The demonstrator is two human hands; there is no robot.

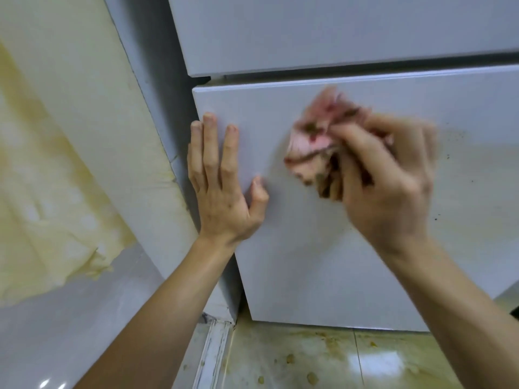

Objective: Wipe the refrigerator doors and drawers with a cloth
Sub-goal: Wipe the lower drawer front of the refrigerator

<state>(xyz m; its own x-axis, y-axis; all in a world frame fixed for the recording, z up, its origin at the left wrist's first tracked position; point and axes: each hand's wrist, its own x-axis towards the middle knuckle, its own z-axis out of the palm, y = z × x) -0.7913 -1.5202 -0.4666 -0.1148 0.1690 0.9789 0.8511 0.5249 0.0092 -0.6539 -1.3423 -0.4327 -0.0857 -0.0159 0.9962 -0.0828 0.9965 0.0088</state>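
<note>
- The white lower drawer front (323, 262) of the refrigerator fills the middle and right of the view, reaching nearly to the floor.
- The upper panel (309, 32) sits just above it, a narrow gap between them.
- A yellowed sheet (42, 164) hangs on the left.
- The tiled floor (309, 360) below is stained and crumb-strewn.
- The right hand (384, 178), blurred, has its fingers curled and clamped on the cloth.
- The left hand (222, 186) lies flat on the drawer near its left edge, fingers straight and slightly apart.
- The pink, soiled cloth (317, 136) is bunched against the drawer's upper middle.
- Dark specks (448, 156) dot the drawer to the right.
</note>
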